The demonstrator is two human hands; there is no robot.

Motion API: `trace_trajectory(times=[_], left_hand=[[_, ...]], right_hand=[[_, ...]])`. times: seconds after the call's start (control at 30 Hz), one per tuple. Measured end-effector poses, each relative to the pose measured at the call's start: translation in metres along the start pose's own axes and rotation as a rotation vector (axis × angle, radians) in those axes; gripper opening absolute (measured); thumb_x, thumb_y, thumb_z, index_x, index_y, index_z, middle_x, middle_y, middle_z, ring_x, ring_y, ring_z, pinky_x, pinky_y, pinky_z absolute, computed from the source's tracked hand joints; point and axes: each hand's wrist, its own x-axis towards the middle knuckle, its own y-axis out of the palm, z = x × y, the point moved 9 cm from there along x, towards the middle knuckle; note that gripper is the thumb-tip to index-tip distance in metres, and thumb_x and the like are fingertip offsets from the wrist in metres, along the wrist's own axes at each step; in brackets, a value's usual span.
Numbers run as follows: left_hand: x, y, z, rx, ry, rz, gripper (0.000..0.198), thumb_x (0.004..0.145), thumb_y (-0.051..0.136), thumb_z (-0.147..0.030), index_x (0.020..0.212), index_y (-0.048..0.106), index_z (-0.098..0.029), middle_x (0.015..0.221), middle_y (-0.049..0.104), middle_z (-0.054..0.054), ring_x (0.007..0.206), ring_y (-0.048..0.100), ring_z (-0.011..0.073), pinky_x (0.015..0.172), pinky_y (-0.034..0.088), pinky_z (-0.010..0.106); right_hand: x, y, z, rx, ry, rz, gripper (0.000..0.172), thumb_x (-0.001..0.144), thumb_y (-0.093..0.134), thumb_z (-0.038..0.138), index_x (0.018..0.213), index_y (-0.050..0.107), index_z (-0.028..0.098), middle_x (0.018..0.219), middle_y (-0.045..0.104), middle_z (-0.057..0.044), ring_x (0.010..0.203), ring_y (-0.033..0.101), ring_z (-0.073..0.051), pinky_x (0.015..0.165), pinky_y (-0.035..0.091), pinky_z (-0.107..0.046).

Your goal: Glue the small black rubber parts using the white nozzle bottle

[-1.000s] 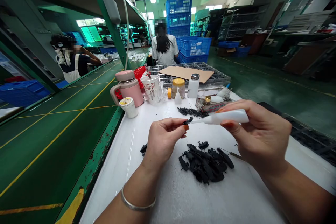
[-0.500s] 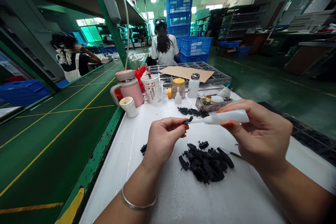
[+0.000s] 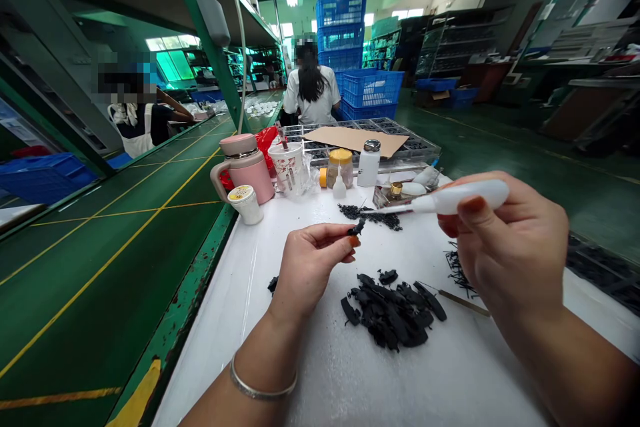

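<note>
On a white-topped workbench [image 3: 350,387], a heap of black moulded pieces [image 3: 390,313] lies between the forearms, and it looks like most of the work is still left, with a small pile of black strands [image 3: 370,215] farther along the bench. The right hand [image 3: 515,247] pinches a white needle-tipped squeeze bottle [image 3: 463,197] between thumb and fingers, its tip near but not touching the single black piece [image 3: 357,229] pinched up between thumb and forefinger of the left hand [image 3: 310,273].
</note>
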Motion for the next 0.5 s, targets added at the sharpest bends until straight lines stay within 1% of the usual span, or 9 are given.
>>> trace_trajectory(times=[0.07, 0.1, 0.17, 0.2, 0.27, 0.37, 0.43, 0.5], left_hand=[[0.000, 0.000, 0.003, -0.058, -0.020, 0.026, 0.019, 0.069, 0.077, -0.022, 0.086, 0.076, -0.015, 0.076, 0.073, 0.005, 0.064, 0.063, 0.0099, 0.063, 0.053, 0.020], [0.000, 0.001, 0.004, -0.089, -0.033, 0.039, 0.019, 0.069, 0.077, -0.023, 0.086, 0.076, -0.015, 0.077, 0.073, 0.004, 0.065, 0.063, 0.0095, 0.063, 0.053, 0.020], [0.000, 0.003, 0.007, -0.141, -0.066, 0.063, 0.019, 0.068, 0.078, -0.023, 0.085, 0.075, -0.016, 0.076, 0.072, 0.004, 0.064, 0.063, 0.0088, 0.063, 0.053, 0.019], [-0.001, 0.004, 0.009, -0.163, -0.086, 0.075, 0.019, 0.067, 0.079, -0.022, 0.085, 0.075, -0.015, 0.075, 0.072, 0.003, 0.064, 0.063, 0.0085, 0.062, 0.052, 0.018], [-0.002, 0.007, 0.010, -0.197, -0.122, 0.098, 0.020, 0.067, 0.079, -0.021, 0.085, 0.073, -0.014, 0.075, 0.071, 0.003, 0.063, 0.062, 0.0078, 0.061, 0.051, 0.017], [-0.004, 0.014, 0.011, -0.234, -0.162, 0.146, 0.021, 0.067, 0.079, -0.019, 0.084, 0.071, -0.012, 0.073, 0.070, 0.003, 0.061, 0.062, 0.0073, 0.059, 0.050, 0.016], [-0.004, 0.018, 0.012, -0.247, -0.178, 0.175, 0.021, 0.067, 0.079, -0.018, 0.085, 0.069, -0.011, 0.072, 0.069, 0.003, 0.061, 0.061, 0.0070, 0.058, 0.050, 0.015], [-0.004, 0.020, 0.013, -0.252, -0.180, 0.196, 0.021, 0.068, 0.078, -0.017, 0.085, 0.068, -0.011, 0.071, 0.068, 0.003, 0.061, 0.061, 0.0067, 0.057, 0.049, 0.014]], right_hand=[[0.002, -0.001, -0.019, 0.261, 0.184, -0.070, 0.013, 0.085, 0.063, 0.034, 0.092, 0.058, 0.024, 0.077, 0.058, -0.001, 0.062, 0.054, -0.014, 0.050, 0.039, -0.025], [0.001, 0.004, -0.029, 0.363, 0.282, -0.071, 0.019, 0.080, 0.070, 0.031, 0.092, 0.057, 0.024, 0.080, 0.059, 0.000, 0.066, 0.056, -0.014, 0.051, 0.040, -0.024], [-0.002, 0.020, -0.041, 0.460, 0.433, 0.015, 0.034, 0.069, 0.078, 0.024, 0.093, 0.053, 0.023, 0.088, 0.060, 0.000, 0.070, 0.057, -0.013, 0.053, 0.042, -0.021], [-0.005, 0.029, -0.045, 0.487, 0.480, 0.069, 0.038, 0.066, 0.080, 0.020, 0.092, 0.052, 0.022, 0.088, 0.058, 0.000, 0.069, 0.055, -0.011, 0.054, 0.042, -0.020], [-0.011, 0.045, -0.048, 0.505, 0.537, 0.184, 0.037, 0.065, 0.079, 0.018, 0.089, 0.052, 0.020, 0.084, 0.054, 0.002, 0.065, 0.050, -0.008, 0.054, 0.041, -0.019], [-0.022, 0.062, -0.051, 0.440, 0.569, 0.325, 0.027, 0.073, 0.075, 0.026, 0.091, 0.056, 0.019, 0.072, 0.048, 0.004, 0.058, 0.043, -0.007, 0.051, 0.037, -0.019], [-0.028, 0.068, -0.051, 0.368, 0.572, 0.392, 0.026, 0.077, 0.072, 0.032, 0.097, 0.061, 0.019, 0.068, 0.049, 0.004, 0.057, 0.042, -0.008, 0.050, 0.037, -0.020], [-0.031, 0.071, -0.048, 0.307, 0.545, 0.436, 0.027, 0.078, 0.071, 0.035, 0.098, 0.064, 0.019, 0.070, 0.054, 0.002, 0.059, 0.045, -0.009, 0.051, 0.037, -0.021]])
